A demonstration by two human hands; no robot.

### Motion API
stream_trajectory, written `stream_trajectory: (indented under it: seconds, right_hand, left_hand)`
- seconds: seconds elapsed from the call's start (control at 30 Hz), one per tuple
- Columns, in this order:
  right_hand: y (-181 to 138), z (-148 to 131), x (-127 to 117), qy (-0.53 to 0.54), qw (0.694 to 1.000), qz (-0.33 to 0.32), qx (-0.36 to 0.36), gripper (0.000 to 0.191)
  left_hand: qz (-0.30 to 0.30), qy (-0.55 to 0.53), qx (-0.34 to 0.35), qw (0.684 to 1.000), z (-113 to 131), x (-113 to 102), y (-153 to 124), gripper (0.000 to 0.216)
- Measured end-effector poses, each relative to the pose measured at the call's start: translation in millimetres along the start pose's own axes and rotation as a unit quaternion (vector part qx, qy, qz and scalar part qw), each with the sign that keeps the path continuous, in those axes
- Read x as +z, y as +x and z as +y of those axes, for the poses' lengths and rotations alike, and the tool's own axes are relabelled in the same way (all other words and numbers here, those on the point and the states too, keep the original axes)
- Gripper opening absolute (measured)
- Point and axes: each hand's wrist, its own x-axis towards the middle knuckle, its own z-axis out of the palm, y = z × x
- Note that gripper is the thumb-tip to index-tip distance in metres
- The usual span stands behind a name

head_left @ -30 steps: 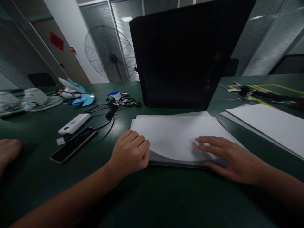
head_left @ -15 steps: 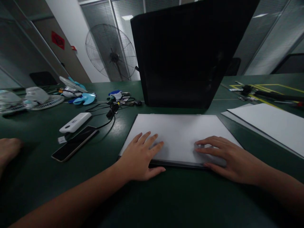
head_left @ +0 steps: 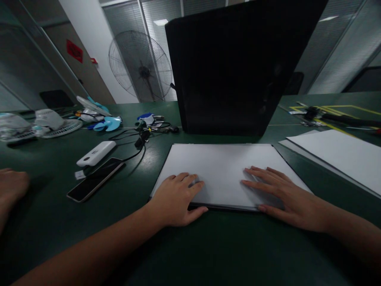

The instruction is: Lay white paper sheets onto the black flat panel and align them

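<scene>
A white sheet of paper [head_left: 222, 167] lies on a thin dark-edged board on the green table, just in front of me. My left hand [head_left: 175, 198] rests on its near left part, fingers apart and slightly bent, thumb off the near edge. On the near right part lies my right hand [head_left: 285, 196], its fingers spread and outstretched, the thumb by the near edge. Neither hand grips anything. Behind the paper stands a large black panel [head_left: 229, 75], tilted up.
Left of the paper are a phone [head_left: 97, 179], a white power bank [head_left: 97, 153] and tangled cables [head_left: 143, 139]. More white sheets [head_left: 339, 155] lie at the right. Fan parts [head_left: 56, 123] sit at the far left. Another person's hand [head_left: 13, 184] rests at the left edge.
My left fingers have bent a little more. My right fingers have spread wider over the paper. The other person's hand has shifted slightly.
</scene>
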Motion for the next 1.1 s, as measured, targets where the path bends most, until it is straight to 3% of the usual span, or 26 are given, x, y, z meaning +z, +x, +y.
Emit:
stream_trajectory:
  seconds: [0.37,0.83,0.93,1.1]
  right_hand:
    - [-2.1,-3.7,-4.8,0.007,0.999,0.031,-0.013,0.073]
    - [-2.8,1.4,-2.2,0.019,0.999,0.047,-0.014,0.075]
    - [-3.5,14.4,0.8,0.013,0.997,0.074,0.034,0.076]
    - [-4.9,39.4,6.5,-0.02,0.972,0.134,0.192,0.08]
  left_hand:
    - [0.044,0.006,0.015,0.999,-1.8,2.8,-0.5,0.064]
    - [0.042,0.014,0.004,0.999,-2.0,4.1,1.3,0.063]
    - [0.041,0.015,0.003,0.999,-2.2,4.1,1.2,0.064]
    - [0.035,0.012,0.003,0.999,-3.2,5.5,1.8,0.07]
